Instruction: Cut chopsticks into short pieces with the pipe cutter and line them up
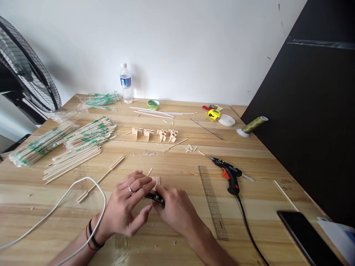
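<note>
This looks like a small craft workspace in a plain room; whether that room belongs to a home or a workshop cannot be told. A wood-grained worktop stands against a marked white wall, spread with a glue gun, a clear ruler, a yellow tape measure, packs of wooden sticks and little stick models. A fan and a water bottle stand nearby.

I wore a silver-coloured ring on one finger of my left hand — and, around that wrist, a black band beside a thin red cord bracelet — my forearms bare.
</note>
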The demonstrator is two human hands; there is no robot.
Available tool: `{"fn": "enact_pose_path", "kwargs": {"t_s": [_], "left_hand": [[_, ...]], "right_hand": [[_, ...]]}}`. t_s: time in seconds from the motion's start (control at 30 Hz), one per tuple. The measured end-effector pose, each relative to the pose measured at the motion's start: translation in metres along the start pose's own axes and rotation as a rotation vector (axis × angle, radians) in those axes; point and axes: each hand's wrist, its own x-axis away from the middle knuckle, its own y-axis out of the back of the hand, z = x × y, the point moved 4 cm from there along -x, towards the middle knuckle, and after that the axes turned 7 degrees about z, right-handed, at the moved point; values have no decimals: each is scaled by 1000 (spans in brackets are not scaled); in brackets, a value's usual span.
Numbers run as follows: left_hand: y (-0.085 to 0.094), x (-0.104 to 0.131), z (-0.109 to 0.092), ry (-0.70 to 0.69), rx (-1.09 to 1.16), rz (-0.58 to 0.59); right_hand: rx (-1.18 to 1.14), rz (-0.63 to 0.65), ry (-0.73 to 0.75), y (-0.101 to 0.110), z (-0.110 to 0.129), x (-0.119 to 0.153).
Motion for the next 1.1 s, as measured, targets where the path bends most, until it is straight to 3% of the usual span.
{"fn": "enact_pose_path", "kwargs": {"t_s": [0.33,0.73,0.9,1.1], "left_hand": [[7,3,0,3,-36,-68],[8,3,-2,29,40,-7],[8,4,-7,28,102,26],[3,6,-10,93,210,56]], "right_hand": [[47,-55,19,-3,2,1],[50,-72,87,5,-5,2],[5,-10,190,16,-13,8],[-76,51,184,29,-29,16]]}}
